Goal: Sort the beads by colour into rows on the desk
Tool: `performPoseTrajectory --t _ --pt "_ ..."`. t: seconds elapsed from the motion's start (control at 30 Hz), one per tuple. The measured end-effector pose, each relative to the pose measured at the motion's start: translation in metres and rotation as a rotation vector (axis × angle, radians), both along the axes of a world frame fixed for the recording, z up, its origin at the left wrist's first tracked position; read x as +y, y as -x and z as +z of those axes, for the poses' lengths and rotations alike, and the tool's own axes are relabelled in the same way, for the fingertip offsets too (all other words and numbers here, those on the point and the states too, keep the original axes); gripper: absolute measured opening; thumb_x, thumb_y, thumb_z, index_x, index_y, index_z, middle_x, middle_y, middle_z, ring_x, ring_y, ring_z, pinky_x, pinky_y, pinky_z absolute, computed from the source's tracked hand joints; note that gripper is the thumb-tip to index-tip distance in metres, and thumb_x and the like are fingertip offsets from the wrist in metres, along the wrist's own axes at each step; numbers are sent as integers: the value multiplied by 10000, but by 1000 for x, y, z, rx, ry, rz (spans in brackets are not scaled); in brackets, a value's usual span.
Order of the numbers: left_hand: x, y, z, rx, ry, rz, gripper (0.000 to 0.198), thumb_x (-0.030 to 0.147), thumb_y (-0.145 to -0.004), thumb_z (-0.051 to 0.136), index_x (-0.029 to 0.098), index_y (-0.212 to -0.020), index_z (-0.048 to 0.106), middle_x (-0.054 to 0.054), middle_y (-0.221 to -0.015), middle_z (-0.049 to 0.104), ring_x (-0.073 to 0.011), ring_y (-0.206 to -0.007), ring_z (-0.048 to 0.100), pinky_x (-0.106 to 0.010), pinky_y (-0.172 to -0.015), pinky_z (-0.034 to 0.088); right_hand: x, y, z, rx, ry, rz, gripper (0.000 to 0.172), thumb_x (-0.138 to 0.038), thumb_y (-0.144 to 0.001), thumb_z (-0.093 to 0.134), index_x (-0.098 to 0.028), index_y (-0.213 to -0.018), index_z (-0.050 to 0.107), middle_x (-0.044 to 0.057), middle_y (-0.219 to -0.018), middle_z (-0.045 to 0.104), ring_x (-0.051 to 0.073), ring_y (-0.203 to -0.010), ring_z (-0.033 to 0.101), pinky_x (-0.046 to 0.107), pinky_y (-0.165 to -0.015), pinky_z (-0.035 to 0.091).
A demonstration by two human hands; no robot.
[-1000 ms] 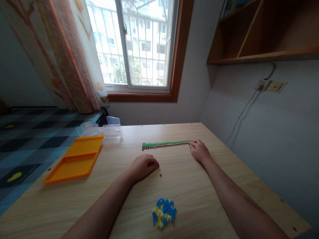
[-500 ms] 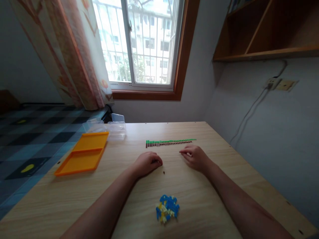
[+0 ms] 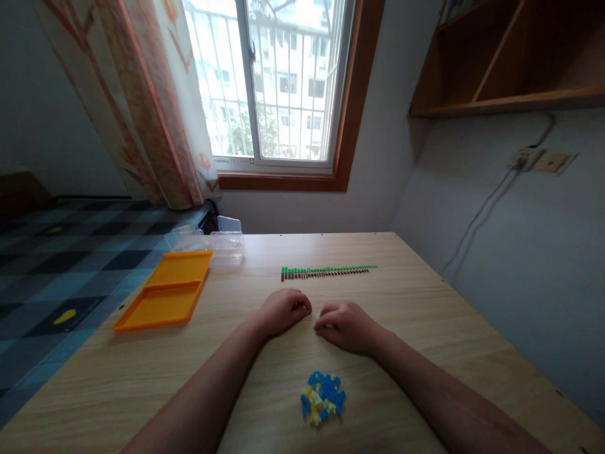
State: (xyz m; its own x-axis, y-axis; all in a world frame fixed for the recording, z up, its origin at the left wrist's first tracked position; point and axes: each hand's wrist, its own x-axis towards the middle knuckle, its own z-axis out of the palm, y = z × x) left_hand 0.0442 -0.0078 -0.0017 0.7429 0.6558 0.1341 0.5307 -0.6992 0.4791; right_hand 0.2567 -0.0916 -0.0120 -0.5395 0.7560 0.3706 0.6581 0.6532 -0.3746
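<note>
Left hand (image 3: 286,310) balled loosely, right hand (image 3: 348,326) with fingertips bunched on the pale wooden table (image 3: 425,315), pinching what I cannot tell; flat orange plastic tray (image 3: 163,293) well left, long green-and-brown brick row (image 3: 328,272) just beyond, small blue-yellow-white brick clump (image 3: 322,397) between the forearms, where a dragging wrist might scatter it.

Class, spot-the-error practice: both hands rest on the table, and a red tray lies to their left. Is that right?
No: the head view shows the tray is orange, not red. The left hand and right hand do rest on the table.
</note>
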Motion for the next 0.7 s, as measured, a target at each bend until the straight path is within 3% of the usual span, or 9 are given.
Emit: performPoseTrajectory --t 0.23,0.37,0.7 --pt "0 0 2 -3 19 10 167 227 -808 599 229 -841 763 -16 -829 710 -178 -802 615 -249 -712 429 3 -5 -1 -1 20 -79 166 -171 -865 611 -248 -844 757 -4 -902 745 156 -854 668 251 -820 473" --pt "0 0 3 10 21 14 170 227 -805 604 230 -851 767 -20 -826 703 -179 -798 610 -248 -704 430 5 -9 -2 -17 7 -159 194 -174 -851 633 -255 -973 761 12 -939 758 185 -891 670 280 -828 480" --pt "1 1 2 -9 26 2 172 227 -811 594 227 -850 762 -20 -823 697 -177 -795 607 -251 -727 438 7 -22 -1 -49 -7 -169 274 -195 -920 577 -292 -1112 745 21 -937 769 174 -864 673 266 -806 484"
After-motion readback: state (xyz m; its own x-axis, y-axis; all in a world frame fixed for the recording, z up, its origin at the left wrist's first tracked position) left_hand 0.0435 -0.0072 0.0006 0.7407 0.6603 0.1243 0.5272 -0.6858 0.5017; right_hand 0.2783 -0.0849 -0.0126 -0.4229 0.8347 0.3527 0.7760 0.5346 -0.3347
